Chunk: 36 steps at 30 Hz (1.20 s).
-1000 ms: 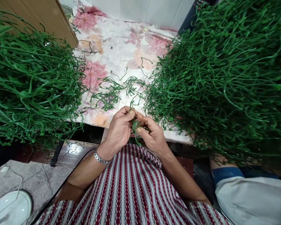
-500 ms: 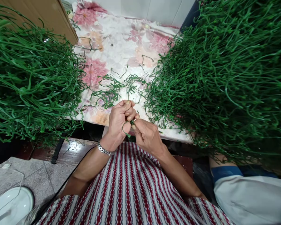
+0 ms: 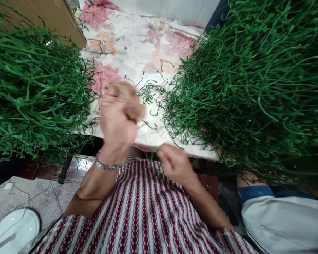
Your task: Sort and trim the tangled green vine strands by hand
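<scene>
At the front edge of the pink-and-white, flower-print-covered worktop, the bare right hand is pinching a few slender green stems above the lap. The bare left hand, wearing a silver metal-link band, is passing over the worktop (it is blurring so much that I cannot tell what its grip is doing).

The pinched stems are poking past the edge, so a slackening grip could be dropping them into the lap. A hasty left sweep could be scattering the small loose cluster of curly green stems just beside it.

A huge tangled green heap on the right and a second leafy-looking green heap on the left, with a brown cardboard box behind, are narrowing the working strip.
</scene>
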Available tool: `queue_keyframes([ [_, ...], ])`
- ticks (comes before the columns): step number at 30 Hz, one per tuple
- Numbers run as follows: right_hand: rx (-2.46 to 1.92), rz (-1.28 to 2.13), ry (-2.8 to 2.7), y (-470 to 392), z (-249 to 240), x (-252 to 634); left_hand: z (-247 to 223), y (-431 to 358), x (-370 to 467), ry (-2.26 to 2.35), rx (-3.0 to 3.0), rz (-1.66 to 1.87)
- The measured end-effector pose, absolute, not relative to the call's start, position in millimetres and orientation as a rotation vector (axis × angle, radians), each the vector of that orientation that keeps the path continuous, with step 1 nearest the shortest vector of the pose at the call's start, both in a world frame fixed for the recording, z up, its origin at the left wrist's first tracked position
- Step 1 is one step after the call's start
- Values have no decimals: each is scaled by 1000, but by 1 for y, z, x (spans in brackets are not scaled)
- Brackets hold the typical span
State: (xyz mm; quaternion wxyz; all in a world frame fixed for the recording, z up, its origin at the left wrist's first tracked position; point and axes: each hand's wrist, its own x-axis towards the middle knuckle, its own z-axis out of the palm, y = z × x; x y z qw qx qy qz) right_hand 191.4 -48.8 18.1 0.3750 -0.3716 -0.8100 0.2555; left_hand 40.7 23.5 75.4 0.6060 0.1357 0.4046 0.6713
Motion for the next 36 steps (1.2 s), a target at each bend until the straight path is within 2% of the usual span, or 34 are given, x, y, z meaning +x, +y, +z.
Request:
queue_keyframes([
  [5, -1137, 787, -1962, -34, 28, 218, 53, 15, 44, 736, 537, 1451],
  [9, -1222, 722, -1733, -27, 28, 222, 38, 12, 42, 752, 550, 1441],
  [14, -1227, 787, -1794, -18, 23, 214, 36, 11, 41, 775, 493, 1409],
  [22, -1268, 682, -1851, -17, 25, 229, 40, 8, 31, 701, 431, 1459],
  [27, -1252, 267, -1977, -16, 60, 249, 41, 7, 35, 687, 401, 1404],
  [33, -1408, -823, -1796, 7, 160, 292, 41, 8, 46, 669, 373, 1316],
  [36, -1692, -1058, -1654, 36, 200, 328, 40, 6, 51, 649, 377, 1287],
])
